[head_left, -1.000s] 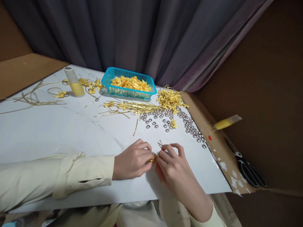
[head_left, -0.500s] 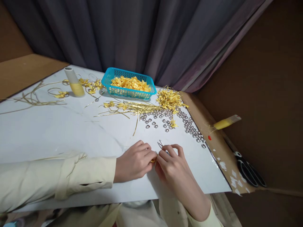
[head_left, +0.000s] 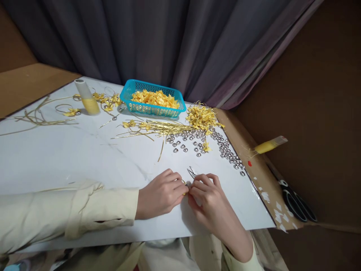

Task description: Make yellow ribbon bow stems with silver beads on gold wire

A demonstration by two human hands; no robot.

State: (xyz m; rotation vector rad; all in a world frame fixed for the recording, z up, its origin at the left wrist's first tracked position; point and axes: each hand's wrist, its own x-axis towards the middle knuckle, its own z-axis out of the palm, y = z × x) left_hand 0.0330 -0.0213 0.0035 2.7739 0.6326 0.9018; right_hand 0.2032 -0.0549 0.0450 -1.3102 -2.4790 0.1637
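My left hand (head_left: 163,194) is closed, its thumb and forefinger pinching a small yellow piece (head_left: 184,193) of which only a bit shows. Against those fingertips sits my right hand (head_left: 207,197), also closed in a pinch; what its fingers grip is hidden. Just beyond the right knuckles appear the thin crossed metal tips of a small tool (head_left: 191,172). Whether it is held in the hand or lies on the table behind cannot be told. Farther off, loose silver beads (head_left: 184,146) lie scattered, with a yellow ribbon flower (head_left: 207,146) among them.
A blue basket (head_left: 153,108) of yellow bows stands at the back. Beside it are gold wires (head_left: 166,128) and a heap of yellow flowers (head_left: 201,117). At left is a tube of yellow thread (head_left: 90,101); at right, another spool (head_left: 269,145) and black-handled scissors (head_left: 296,203).
My hands have drawn slightly apart at the fingertips, the right one shifting a little right. More of the metal tool's tips shows. The view has moved very slightly.
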